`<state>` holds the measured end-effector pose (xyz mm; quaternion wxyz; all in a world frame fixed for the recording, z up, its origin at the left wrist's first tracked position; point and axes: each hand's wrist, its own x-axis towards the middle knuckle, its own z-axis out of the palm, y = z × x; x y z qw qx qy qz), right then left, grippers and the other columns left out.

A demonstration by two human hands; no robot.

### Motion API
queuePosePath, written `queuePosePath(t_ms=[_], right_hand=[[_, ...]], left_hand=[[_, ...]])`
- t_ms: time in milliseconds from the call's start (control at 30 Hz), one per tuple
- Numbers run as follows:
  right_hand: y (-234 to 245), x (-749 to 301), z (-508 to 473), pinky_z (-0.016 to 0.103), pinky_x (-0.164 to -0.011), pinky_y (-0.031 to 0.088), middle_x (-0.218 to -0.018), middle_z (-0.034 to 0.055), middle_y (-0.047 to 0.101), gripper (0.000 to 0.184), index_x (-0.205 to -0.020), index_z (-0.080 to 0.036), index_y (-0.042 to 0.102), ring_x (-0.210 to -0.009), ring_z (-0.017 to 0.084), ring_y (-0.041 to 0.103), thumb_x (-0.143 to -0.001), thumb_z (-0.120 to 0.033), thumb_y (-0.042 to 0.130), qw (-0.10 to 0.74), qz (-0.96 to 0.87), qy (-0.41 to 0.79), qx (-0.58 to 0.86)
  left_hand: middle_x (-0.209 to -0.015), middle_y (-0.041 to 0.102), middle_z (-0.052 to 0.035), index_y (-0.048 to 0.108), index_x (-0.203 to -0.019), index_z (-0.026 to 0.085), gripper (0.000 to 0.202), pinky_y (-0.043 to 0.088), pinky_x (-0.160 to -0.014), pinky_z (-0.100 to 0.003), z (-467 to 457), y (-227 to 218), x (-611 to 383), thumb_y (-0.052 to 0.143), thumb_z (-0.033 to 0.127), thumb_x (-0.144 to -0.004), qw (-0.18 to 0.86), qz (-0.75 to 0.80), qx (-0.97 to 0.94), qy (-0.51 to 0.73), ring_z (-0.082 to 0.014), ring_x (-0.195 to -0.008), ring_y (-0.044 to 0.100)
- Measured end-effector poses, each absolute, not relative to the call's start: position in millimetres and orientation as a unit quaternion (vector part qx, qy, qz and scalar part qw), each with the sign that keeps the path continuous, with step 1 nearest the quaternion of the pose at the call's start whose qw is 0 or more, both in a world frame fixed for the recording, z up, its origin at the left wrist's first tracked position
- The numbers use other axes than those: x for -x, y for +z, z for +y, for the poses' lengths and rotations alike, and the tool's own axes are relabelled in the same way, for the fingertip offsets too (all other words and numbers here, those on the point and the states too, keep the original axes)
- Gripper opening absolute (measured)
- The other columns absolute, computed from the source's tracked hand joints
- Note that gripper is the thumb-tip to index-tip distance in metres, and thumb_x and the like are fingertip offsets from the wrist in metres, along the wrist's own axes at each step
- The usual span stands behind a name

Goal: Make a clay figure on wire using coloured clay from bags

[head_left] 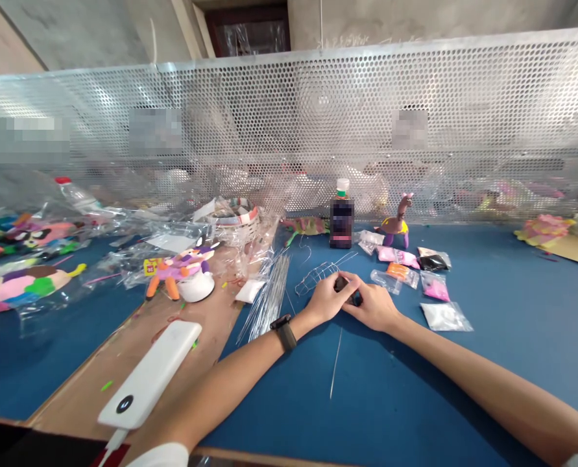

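Note:
My left hand point(326, 298) and my right hand point(373, 305) meet over the blue table, fingers closed around a black lump point(341, 283) that looks like modelling clay. Part of the lump is hidden by the fingers. Just behind my left hand lies a bent wire frame point(312, 279). A bundle of straight metal wires point(272, 292) rests to the left of it. One loose wire point(336, 363) lies in front of my hands. Small bags of coloured clay, among them a pink bag point(434, 285) and a white bag point(445, 316), are spread to the right.
A dark bottle point(342, 220) and a clay animal point(396, 224) stand near the perforated metal screen point(318, 117). Left are a white power bank point(152, 373), a clay figure point(184, 266) by a white cup point(196, 287), a basket point(240, 224) and plastic wrappings.

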<state>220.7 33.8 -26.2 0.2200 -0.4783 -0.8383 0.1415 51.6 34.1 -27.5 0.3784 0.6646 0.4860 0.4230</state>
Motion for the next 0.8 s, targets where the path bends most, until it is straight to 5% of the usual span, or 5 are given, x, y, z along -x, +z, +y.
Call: queuePosePath(t_ms=[200, 367, 600, 667, 800], right_hand=[[-38, -224, 40, 0.027, -0.064, 0.047, -0.096, 0.0064, 0.078, 0.034, -0.125, -0.023, 0.067, -0.078, 0.022, 0.074, -0.102, -0.046, 0.058, 0.240, -0.860, 0.129, 0.431], [-39, -225, 39, 0.027, -0.066, 0.046, -0.096, 0.0068, 0.077, 0.030, -0.120, -0.022, 0.064, -0.076, 0.019, 0.071, -0.106, -0.046, 0.051, 0.284, -0.855, 0.134, 0.414], [-26, -229, 44, 0.027, -0.064, 0.043, -0.080, 0.0016, 0.070, 0.027, -0.114, -0.022, 0.061, -0.069, 0.020, 0.067, -0.107, -0.044, 0.047, 0.335, -0.790, 0.148, 0.492], [-20, -230, 42, 0.027, -0.064, 0.044, -0.083, 0.0002, 0.072, 0.038, -0.134, -0.022, 0.054, -0.067, 0.018, 0.066, -0.105, -0.046, 0.051, 0.340, -0.800, 0.172, 0.464], [-8, -223, 34, 0.025, -0.064, 0.044, -0.089, 0.0008, 0.077, 0.089, -0.167, -0.024, 0.018, -0.070, 0.020, 0.071, -0.097, -0.051, 0.065, 0.259, -0.859, 0.178, 0.404]], left_hand=[[-0.062, 0.063, -0.0023, 0.058, -0.066, 0.019, 0.060, 0.040, -0.062, -0.027, 37, -24, -51, 0.048, 0.069, -0.096, 0.331, 0.527, -0.655, 0.429, -0.0170, -0.064, 0.059], [-0.047, 0.055, -0.0013, 0.053, -0.057, 0.022, 0.069, 0.039, -0.053, -0.029, 38, -17, -50, 0.032, 0.073, -0.099, 0.375, 0.556, -0.634, 0.386, -0.0172, -0.044, 0.055], [-0.047, 0.058, -0.0053, 0.055, -0.056, 0.022, 0.067, 0.042, -0.053, -0.029, 50, -8, -41, 0.038, 0.071, -0.098, 0.358, 0.583, -0.585, 0.435, -0.0184, -0.044, 0.057], [-0.052, 0.061, -0.0063, 0.057, -0.063, 0.021, 0.065, 0.045, -0.053, -0.029, 54, -7, -40, 0.039, 0.073, -0.097, 0.401, 0.591, -0.522, 0.467, -0.0192, -0.048, 0.061], [-0.072, 0.072, -0.0099, 0.060, -0.079, 0.019, 0.064, 0.052, -0.059, -0.029, 50, -9, -47, 0.035, 0.074, -0.098, 0.531, 0.550, -0.432, 0.478, -0.0206, -0.067, 0.070]])
